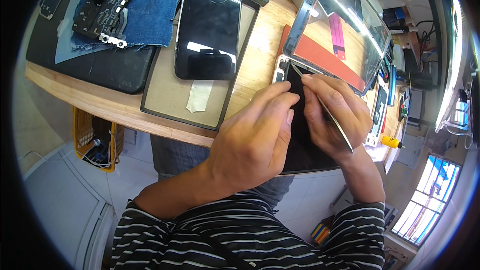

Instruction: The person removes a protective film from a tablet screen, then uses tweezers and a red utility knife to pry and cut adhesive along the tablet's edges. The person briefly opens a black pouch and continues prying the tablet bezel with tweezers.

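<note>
On the bench in front of me lies an opened tablet, with a dark panel and a pale frame showing small parts at its top left corner. My right hand pinches slim metal tweezers, their tip down by that top corner. My left hand lies over the tablet's left edge, fingers curled together and pointing at the same corner. What sits between its fingertips, if anything, is hidden. Beyond the tablet, a clear glass panel with a dark border leans at an angle over a reddish-brown pad.
Left of my hands, a black-screened tablet lies in a shallow box. A circuit board rests on blue denim over a black case. A yellow bottle stands at right; a yellow basket is below the bench.
</note>
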`<move>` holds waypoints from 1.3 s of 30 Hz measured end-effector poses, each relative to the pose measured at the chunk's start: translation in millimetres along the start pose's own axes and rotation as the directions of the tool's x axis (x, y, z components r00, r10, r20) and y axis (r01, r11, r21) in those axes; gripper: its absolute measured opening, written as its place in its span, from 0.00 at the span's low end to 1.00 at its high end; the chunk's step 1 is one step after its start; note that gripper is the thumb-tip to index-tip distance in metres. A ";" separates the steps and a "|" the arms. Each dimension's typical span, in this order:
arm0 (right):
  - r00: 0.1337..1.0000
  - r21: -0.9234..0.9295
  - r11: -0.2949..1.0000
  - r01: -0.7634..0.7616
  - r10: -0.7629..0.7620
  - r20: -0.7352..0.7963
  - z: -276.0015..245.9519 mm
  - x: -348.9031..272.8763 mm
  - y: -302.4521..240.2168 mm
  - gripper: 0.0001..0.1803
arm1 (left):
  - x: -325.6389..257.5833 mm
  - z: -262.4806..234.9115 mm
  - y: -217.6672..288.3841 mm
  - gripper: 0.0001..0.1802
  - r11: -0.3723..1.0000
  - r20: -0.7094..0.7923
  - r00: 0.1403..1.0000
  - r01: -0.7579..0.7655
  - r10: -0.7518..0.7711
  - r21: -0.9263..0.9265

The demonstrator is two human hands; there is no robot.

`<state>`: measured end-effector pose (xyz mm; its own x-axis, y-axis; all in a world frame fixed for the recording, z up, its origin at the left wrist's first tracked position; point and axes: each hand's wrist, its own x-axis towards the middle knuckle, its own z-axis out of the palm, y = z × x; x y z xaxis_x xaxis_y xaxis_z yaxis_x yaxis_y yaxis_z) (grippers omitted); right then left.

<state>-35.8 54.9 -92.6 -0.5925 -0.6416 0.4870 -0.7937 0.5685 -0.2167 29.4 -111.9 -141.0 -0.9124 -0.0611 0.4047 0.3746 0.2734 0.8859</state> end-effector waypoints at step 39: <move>0.932 0.399 0.875 -0.274 0.139 0.336 -29.6 38.2 48.7 0.09 | 40.9 -15.4 18.9 0.13 0.913 0.160 0.912 0.338 -0.378 0.231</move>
<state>-93.0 73.3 -59.5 -0.7085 -0.6918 0.1395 -0.5871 0.4680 -0.6606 1.8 -123.9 -104.2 -1.0000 -0.0051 -0.0021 -0.0042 0.4507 0.8927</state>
